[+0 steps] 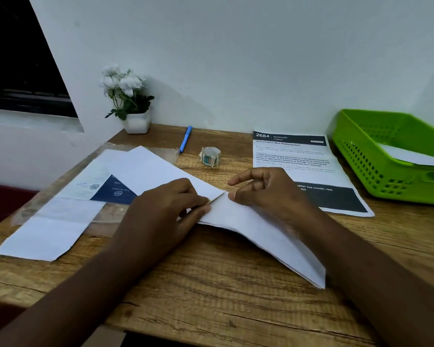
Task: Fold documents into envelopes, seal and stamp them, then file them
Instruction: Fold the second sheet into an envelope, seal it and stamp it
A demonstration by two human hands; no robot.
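- A white envelope (258, 234) is held at the middle of the wooden surface (211, 284), its near end lifted and bowed off the wood.
- The envelope's open edge is pinched by the left hand (171, 206), thumb and curled fingers closed on it.
- A folded white sheet (148, 171) is seen entering that opening from the left, angled away toward the far left.
- The top of the envelope is pressed by the right hand (266, 191); its thumb tip is laid at the opening and its forefinger is stretched out above, gripping nothing.
- More white paper (50, 234), partly printed in blue, is spread on clear plastic at the left.
- A roll of stamps (210, 156) and a blue pen (186, 139) are placed beyond the hands.
- A printed sheet (293, 159) is laid at the right, beside a green basket (376, 159) with a white envelope inside.
- A potted plant (130, 101) with white flowers is set against the wall.
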